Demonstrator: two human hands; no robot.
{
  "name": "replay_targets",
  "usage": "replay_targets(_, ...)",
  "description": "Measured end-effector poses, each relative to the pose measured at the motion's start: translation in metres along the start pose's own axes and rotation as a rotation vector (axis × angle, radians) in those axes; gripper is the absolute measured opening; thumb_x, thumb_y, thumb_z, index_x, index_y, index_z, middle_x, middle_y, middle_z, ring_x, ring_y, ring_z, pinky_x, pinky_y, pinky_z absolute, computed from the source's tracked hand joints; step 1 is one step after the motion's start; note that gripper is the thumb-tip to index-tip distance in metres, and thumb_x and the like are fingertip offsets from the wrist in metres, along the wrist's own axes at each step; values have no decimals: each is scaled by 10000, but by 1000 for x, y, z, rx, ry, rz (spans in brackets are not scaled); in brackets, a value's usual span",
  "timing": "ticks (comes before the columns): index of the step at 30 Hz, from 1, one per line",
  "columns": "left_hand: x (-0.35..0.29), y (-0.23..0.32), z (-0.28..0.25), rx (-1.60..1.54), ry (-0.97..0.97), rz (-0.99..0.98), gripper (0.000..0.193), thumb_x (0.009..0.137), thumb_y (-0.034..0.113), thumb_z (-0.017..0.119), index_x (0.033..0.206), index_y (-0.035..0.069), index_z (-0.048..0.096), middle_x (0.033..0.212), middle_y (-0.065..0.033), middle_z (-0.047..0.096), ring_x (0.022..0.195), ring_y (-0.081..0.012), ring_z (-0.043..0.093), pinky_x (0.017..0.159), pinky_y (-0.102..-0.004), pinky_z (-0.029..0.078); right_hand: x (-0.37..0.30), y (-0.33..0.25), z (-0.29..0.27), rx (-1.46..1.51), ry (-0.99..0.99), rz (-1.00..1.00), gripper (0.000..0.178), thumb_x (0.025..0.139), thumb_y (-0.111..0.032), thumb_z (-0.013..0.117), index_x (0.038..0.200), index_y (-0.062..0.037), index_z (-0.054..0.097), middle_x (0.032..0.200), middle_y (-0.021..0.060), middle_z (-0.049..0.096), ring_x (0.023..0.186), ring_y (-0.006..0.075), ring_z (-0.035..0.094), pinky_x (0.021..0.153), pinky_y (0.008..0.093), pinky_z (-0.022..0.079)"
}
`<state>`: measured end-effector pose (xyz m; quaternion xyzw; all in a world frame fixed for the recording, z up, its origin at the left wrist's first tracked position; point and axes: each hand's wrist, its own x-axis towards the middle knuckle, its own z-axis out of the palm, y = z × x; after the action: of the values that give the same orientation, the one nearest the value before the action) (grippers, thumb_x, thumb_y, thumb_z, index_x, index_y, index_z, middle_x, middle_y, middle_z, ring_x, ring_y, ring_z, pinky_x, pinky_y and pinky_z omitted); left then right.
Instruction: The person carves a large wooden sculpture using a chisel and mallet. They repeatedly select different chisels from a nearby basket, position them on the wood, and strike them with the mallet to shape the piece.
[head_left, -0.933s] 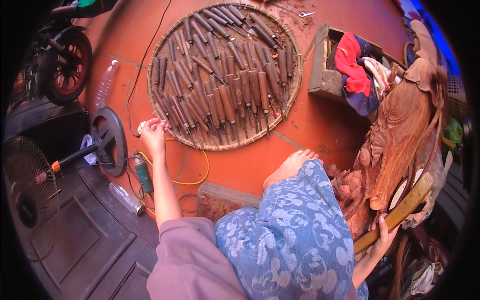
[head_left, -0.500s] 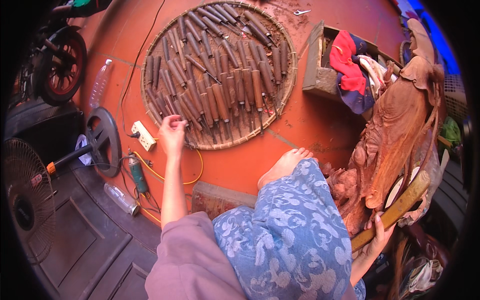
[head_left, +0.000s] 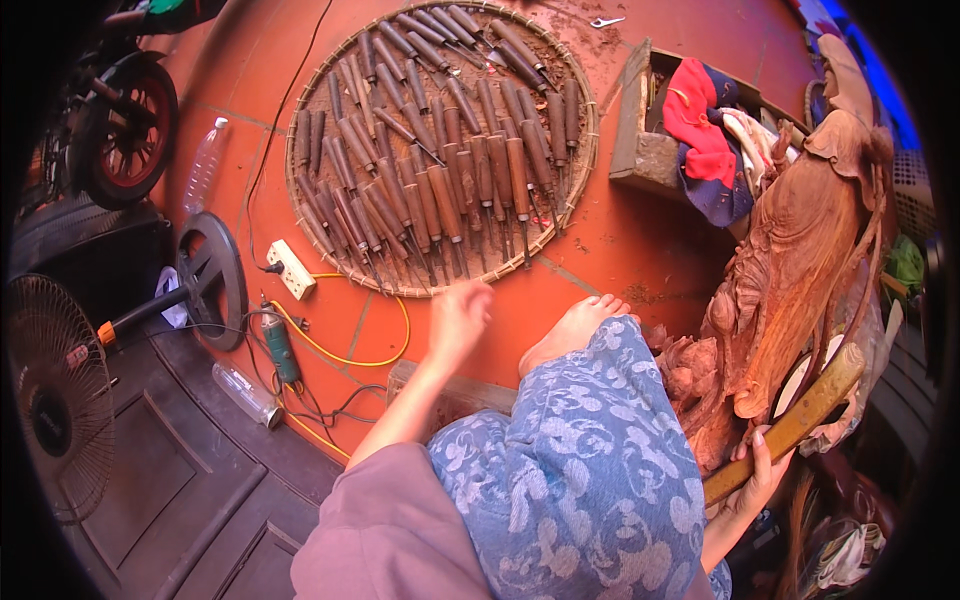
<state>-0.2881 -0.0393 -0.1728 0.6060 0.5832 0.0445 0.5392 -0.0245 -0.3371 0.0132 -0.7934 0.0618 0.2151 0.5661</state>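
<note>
My left hand (head_left: 460, 322) hovers just off the near rim of a round woven basket tray (head_left: 432, 292); its fingers look loosely curled but are smeared by motion, so I cannot tell whether it holds anything. Rows of wood-handled carving chisels (head_left: 440, 205) fill the tray. At the lower right my right hand (head_left: 757, 487) is closed around a yellowish-brown wooden bar with a rounded end (head_left: 815, 405). Beside that bar leans a large reddish carved wooden figure (head_left: 785, 270), covering part of my right side.
At left lie a white power strip (head_left: 291, 270), a green rotary tool (head_left: 279, 348) with cords, and plastic bottles (head_left: 205, 165). A fan (head_left: 60, 400) stands at the far left. A wooden box (head_left: 640, 150) with cloths sits beyond my bare foot (head_left: 575, 332).
My left hand has moved right and nearer to me, from the tray's left near edge to beside its near rim. The right hand keeps its hold on the wooden bar.
</note>
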Motion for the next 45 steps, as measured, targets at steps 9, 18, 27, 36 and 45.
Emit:
replay_targets(9, 176, 70, -89, 1075, 337, -95, 259, 841, 263, 653, 984, 64, 736, 1038, -181, 699, 999, -356, 673, 833, -466, 545, 3, 11, -13, -2, -1, -4, 514, 813, -21, 661, 1258, -35, 404, 842, 84, 555, 568, 136, 536, 518, 262, 474)
replay_targets(18, 196, 70, -89, 897, 391, -127, 494, 755, 414, 679, 1036, 8, 692, 1063, -246, 674, 1019, -391, 651, 872, -453, 510, 2, -11, 4, -18, -3, 3, 437, 786, -30, 661, 1145, -25, 414, 811, 93, 556, 574, 163, 564, 521, 287, 486)
replay_targets(27, 181, 79, -83, 310, 920, 695, 394, 977, 327, 568, 1224, 25, 516, 947, -172, 667, 843, -306, 661, 746, -385, 506, -2, -9, 8, 10, -9, 9, 381, 803, 10, 637, 1132, -9, 445, 827, 93, 583, 586, 159, 574, 542, 272, 477)
replay_targets(36, 12, 290, 115, -270, -191, 1147, 274, 935, 85, 543, 1197, 28, 600, 1108, -158, 661, 994, -274, 663, 858, -343, 523, -1, -14, 5, 3, -8, 23, 377, 797, 12, 649, 1113, -23, 448, 825, 92, 586, 586, 161, 578, 541, 279, 484)
replay_targets(45, -63, 380, 219, -730, -173, 1132, 254, 866, 213, 648, 1097, 108, 663, 770, -124, 612, 664, -325, 628, 568, -435, 493, 20, -74, -21, -237, 162, -162, 515, 773, -80, 692, 1212, -18, 430, 808, 75, 551, 568, 146, 544, 520, 285, 483)
